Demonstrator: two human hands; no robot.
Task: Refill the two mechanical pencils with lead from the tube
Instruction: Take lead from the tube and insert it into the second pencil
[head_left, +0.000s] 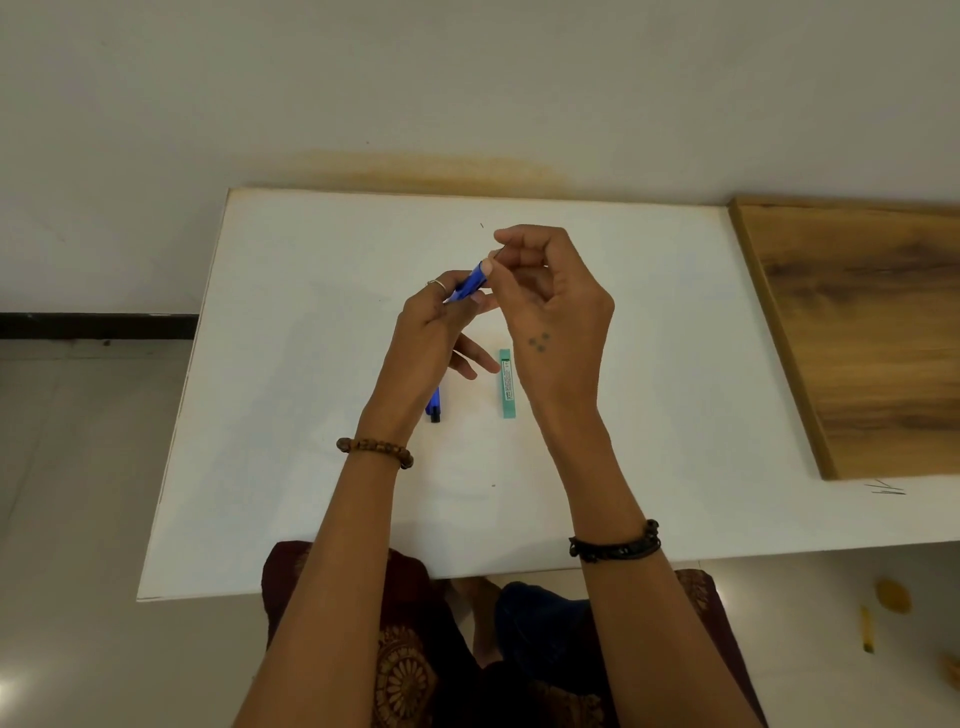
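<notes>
My left hand (434, 332) grips a blue mechanical pencil (471, 283), tilted up to the right above the white table (291, 415). My right hand (553, 301) is at the pencil's upper end, its thumb and fingertips pinched together on something thin and dark; what it is I cannot make out. A second blue pencil (434, 406) lies on the table below my left hand, mostly hidden by it. The green lead tube (507, 384) lies flat beside my right wrist, partly covered.
A wooden board (862, 332) lies on the table at the right. A tiny dark speck (482, 225) sits on the table beyond my hands. The table's front edge is near my lap, and the floor shows at the left.
</notes>
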